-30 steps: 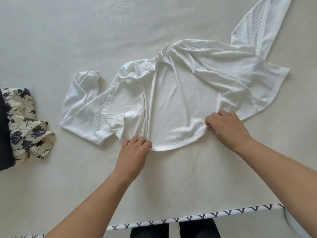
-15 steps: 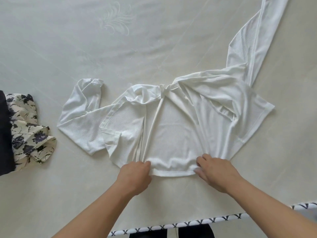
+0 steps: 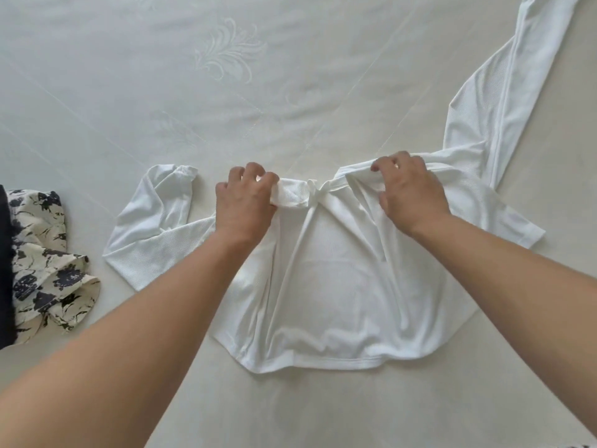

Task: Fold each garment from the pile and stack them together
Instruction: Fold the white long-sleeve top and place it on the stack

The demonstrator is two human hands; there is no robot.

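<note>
A pale bed cover (image 3: 161, 76) with a faint leaf pattern fills almost the whole view, and everything lies on it. In the middle of it lies the white long-sleeved garment (image 3: 336, 286), spread flat but wrinkled, with its hem toward the person and its neckline on the far side. Its one sleeve (image 3: 517, 101) stretches up to the far right corner, and the other sleeve (image 3: 151, 227) is bent back on itself at the left. At the left edge of the view, well apart from the white garment, lies a crumpled cream cloth with dark flowers (image 3: 45, 263), and just beside it a dark cloth that is mostly cut off by the frame. The left hand (image 3: 242, 205) holds the bunched fabric at the left of the neckline, with curled fingers clamped on it. The right hand (image 3: 410, 192) grips the shoulder fabric at the right of the neckline in the same way.
</note>
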